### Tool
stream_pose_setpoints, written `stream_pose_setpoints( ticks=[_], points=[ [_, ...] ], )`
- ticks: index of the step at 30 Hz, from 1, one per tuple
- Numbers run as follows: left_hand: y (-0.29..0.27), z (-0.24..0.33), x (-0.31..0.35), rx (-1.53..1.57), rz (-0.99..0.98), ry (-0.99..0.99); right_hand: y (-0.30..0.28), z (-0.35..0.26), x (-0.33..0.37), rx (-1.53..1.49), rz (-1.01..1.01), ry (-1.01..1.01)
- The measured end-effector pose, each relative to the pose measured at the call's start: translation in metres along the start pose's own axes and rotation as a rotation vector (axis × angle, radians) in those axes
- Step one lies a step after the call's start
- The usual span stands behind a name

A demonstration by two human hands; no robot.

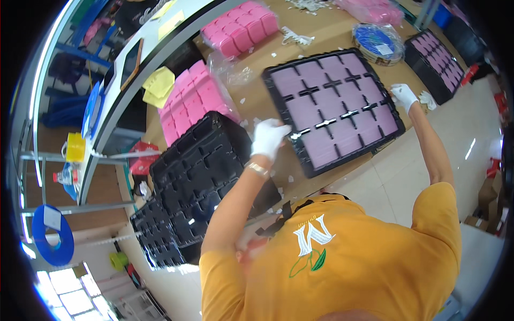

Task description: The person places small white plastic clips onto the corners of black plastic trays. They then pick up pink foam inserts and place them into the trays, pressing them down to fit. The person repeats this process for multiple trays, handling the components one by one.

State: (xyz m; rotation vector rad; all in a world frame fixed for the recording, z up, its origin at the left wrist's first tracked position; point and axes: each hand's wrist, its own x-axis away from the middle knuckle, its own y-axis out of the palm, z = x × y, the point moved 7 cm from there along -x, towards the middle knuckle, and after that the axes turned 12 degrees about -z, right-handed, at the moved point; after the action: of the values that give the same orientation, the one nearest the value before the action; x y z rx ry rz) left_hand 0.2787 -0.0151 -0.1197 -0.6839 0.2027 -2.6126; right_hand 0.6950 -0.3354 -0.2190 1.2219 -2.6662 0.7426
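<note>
A black plastic tray (303, 160) lies tilted across the work table, its compartments filled with flat lilac foam pads (303, 113). Black cross-shaped dividers show between the pads. My left hand (267, 140), in a white glove, is closed at the tray's left rim, thumb and fingertip on the edge. At the opposite rim is my right hand (404, 97), also gloved, with its fingers bent in against the side; their tips are partly hidden. To the left of my left hand stands a stack of empty black trays (201, 176).
Pink foam blocks (195, 99) in clear film lie behind the stack, with more pink blocks (241, 27) farther back. A blue tape roll (375, 41) sits beyond the tray. Another filled tray (435, 64) stands at far right. White scraps litter the brown table (257, 101).
</note>
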Motion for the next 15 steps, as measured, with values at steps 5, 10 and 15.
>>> stream_pose_setpoints(
  ticks=[5,10,15],
  points=[
    [0.079,-0.090,-0.078,0.250,0.073,-0.109,-0.023,0.102,-0.051,0.739,0.049,-0.127],
    [0.103,-0.160,-0.084,0.250,0.212,-0.258,0.003,0.119,-0.071,0.892,0.058,-0.083],
    [0.099,-0.205,-0.112,0.130,0.340,-0.228,0.023,0.075,-0.075,0.888,0.054,-0.105]
  ],
)
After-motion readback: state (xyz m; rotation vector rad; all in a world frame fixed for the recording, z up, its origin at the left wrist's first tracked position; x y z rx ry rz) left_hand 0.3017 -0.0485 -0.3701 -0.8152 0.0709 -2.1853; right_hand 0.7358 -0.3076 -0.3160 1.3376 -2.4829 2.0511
